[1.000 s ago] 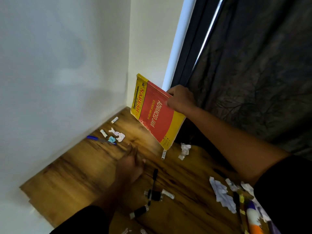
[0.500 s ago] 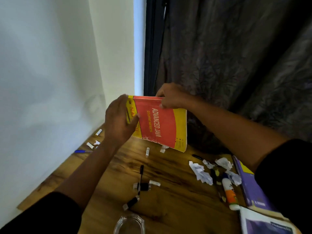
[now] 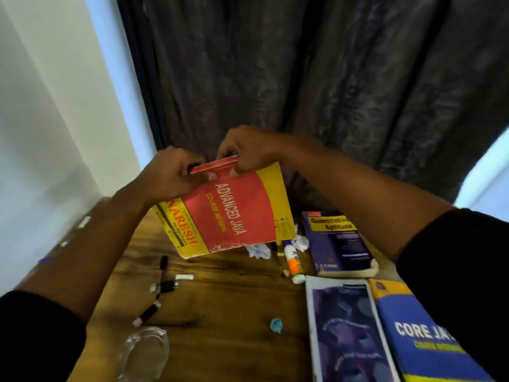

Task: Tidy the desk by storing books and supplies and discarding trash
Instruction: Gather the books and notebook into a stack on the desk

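Observation:
A red and yellow book titled Advanced Java hangs above the back of the wooden desk. My left hand and my right hand both grip its top edge, and the cover curls up between them. Three more books lie at the right: a dark blue aptitude book, a purple book with a white border and a blue and yellow Core Java book. Crumpled white paper and a glue stick lie under the held book.
Black markers and small white caps are scattered on the left half of the desk. A clear glass dish stands near the front edge. A small blue scrap lies mid-desk. A dark curtain hangs behind.
The view swung right along the desk. My left hand rose from the desk to the book, then shifted from its spine to its top edge beside my right hand; the book turned more upright.

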Demonstrator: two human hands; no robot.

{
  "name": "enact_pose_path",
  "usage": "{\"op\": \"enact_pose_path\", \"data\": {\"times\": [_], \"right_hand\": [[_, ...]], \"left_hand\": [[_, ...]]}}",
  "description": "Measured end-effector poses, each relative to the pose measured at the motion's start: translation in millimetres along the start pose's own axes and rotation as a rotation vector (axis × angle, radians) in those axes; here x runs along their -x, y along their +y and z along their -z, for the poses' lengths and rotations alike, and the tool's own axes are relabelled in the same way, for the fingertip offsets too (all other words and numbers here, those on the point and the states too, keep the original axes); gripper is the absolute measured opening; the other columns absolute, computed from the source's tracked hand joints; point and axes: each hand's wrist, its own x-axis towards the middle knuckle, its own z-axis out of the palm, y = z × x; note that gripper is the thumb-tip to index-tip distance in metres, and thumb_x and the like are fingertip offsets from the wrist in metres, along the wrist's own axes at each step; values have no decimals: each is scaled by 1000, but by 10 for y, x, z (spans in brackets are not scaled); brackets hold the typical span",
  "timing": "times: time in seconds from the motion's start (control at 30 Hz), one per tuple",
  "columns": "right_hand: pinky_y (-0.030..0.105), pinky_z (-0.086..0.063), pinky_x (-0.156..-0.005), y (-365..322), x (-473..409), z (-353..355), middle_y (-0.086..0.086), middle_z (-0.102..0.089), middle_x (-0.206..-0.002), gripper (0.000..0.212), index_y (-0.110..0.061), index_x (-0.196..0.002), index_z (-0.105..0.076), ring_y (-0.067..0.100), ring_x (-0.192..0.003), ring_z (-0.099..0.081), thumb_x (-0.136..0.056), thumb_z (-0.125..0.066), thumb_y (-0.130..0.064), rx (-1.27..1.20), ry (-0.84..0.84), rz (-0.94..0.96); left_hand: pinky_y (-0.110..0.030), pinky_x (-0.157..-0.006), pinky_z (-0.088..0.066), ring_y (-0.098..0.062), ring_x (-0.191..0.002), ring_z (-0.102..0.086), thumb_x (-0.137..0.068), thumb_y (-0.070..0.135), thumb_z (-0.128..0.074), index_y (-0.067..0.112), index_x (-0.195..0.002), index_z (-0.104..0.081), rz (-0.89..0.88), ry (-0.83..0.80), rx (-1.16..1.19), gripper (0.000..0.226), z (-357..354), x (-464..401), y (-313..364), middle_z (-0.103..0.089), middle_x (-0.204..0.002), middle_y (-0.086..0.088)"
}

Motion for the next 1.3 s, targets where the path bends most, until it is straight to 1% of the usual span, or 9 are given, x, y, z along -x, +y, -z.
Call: {"op": "enact_pose_path", "data": {"times": [0.13,0.27,0.33,0.47,0.7,0.8,0.9,1.1,1.3], "right_hand": [[33,-56,-79,418,560,-19,-8,-72,-93,32,-16,-106,-78,5,-81,-64,-75,-84,-20,-87,-73,-17],[26,-50,-71,895,1296,-108,-17,-65,-87,48,-26,-103,-77,3,-81,-61,-68,-85,-58,-65,73,-163],[32,-54,-83,1123,1742,-271,-20,-66,-100,69,-36,-116,-70,2,-92,-62,-60,-78,-76,-137,188,-233],[42,-42,-113,1376,2525,-740,-5,-43,-154,116,-39,-154,-29,13,-137,-46,-58,-88,-68,-491,504,-381],[48,-24,-123,1344,3563,-1923,0,-16,-167,136,-31,-161,-1,21,-154,-19,-59,-73,-86,-693,844,-907],[49,-29,-122,1360,3879,-2223,0,-26,-164,132,-29,-161,-10,22,-151,-27,-60,-78,-81,-832,994,-1029],[48,-49,-107,1378,4152,-2366,-7,-57,-144,89,-43,-146,-37,15,-132,-56,-72,-84,-62,-1229,1028,-880],[65,-44,-107,1438,4629,-2473,14,-66,-135,56,-24,-138,-58,38,-124,-63,-92,-70,-52,-2069,641,-783],[63,-49,-103,1617,5023,-2448,18,-68,-130,54,-13,-138,-58,42,-120,-64,-87,-77,-17,-1961,653,-854]], "left_hand": [[-32,-58,-49,-3,-60,-61,-89,61,-58,37,-81,-66,19,14,29,27,-337,-42,611,-66,-66,12],[-30,-55,-43,-1,-55,-57,-84,60,-60,42,-72,-65,100,54,105,22,-718,-42,1269,-62,-59,11],[-32,-55,-46,-7,-55,-58,-84,62,-57,37,-76,-67,123,71,128,28,-936,-38,1604,-61,-59,9],[-33,-59,-47,-16,-58,-60,-84,62,-56,29,-87,-72,170,113,112,37,-1318,-41,2225,-57,-58,8],[-23,-53,-34,1,-56,-53,-94,49,-66,25,-81,-72,261,225,211,27,-1809,-8,3150,-58,-61,14],[-28,-58,-43,-4,-60,-60,-91,60,-58,29,-89,-75,270,231,268,36,-2004,38,3464,-68,-70,12],[-40,-62,-55,-10,-66,-68,-88,66,-55,30,-91,-77,326,234,448,43,-2161,63,3658,-74,-76,10],[-40,-64,-54,-15,-70,-71,-95,34,-71,25,-79,-79,554,184,880,19,-2373,94,4011,-76,-72,6],[-28,-71,-50,-19,-79,-67,-95,28,-71,18,-78,-72,944,144,1156,20,-2805,288,4213,-72,-79,1]]}}
